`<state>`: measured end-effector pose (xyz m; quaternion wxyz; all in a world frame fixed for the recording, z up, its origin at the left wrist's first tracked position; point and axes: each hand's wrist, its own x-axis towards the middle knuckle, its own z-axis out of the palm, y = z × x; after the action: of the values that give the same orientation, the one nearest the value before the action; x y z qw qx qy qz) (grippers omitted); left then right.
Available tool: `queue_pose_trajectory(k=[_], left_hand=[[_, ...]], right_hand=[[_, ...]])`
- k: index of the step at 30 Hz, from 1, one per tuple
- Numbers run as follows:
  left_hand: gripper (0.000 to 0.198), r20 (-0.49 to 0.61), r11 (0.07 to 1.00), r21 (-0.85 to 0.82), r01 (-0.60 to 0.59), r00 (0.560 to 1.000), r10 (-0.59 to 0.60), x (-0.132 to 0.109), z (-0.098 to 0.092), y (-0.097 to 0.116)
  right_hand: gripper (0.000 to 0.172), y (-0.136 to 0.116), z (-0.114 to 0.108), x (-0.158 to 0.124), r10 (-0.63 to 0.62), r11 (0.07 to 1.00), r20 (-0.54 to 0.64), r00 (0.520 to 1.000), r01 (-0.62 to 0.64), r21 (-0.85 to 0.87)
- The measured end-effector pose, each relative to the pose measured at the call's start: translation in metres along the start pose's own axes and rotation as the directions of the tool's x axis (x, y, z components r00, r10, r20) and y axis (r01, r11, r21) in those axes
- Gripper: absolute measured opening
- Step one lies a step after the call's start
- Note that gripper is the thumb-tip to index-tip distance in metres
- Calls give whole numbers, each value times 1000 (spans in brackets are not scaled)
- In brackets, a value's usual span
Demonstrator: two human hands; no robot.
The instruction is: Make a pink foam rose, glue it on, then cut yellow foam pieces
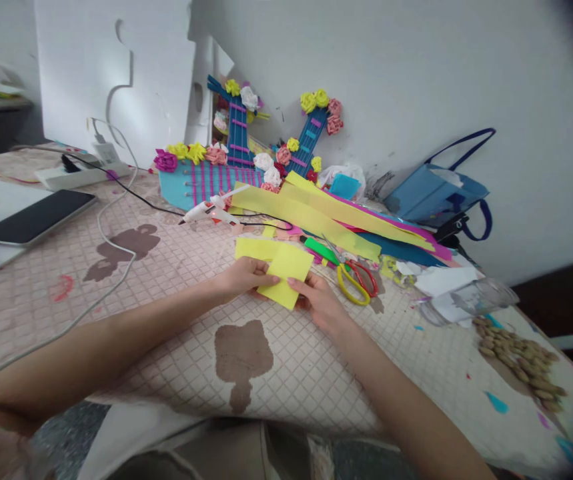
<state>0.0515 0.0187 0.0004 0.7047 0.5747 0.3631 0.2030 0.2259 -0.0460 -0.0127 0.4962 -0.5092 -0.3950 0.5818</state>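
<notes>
Between my two hands is a rectangular piece of yellow paper. My left hand pinches its left side, thumb on top and fingers curled under. My right hand grips its right edge the same way. Another yellow paper piece lies just behind, partly covered by the held one. To the right are scissors with one yellow and one red handle, and a green-handled cutter beside them. A white glue gun rests farther back, in front of a blue paper guitar with paper roses.
Long yellow paper strips lie over blue and magenta sheets at the back. On the left are a phone, a power strip and a white cable. Peanuts, a clear jar and a blue bag are on the right.
</notes>
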Motion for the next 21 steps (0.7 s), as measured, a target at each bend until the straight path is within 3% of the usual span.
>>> queue_pose_trajectory(k=[7,21], left_hand=[[30,-131,992,63,-111,984,119,1,2,1],[32,-68,997,-35,-69,995,66,1,1,-1]], right_hand=[[32,0,-2,-1,30,998,66,997,-26,-59],[32,-2,1,-2,-25,999,65,998,28,-41]])
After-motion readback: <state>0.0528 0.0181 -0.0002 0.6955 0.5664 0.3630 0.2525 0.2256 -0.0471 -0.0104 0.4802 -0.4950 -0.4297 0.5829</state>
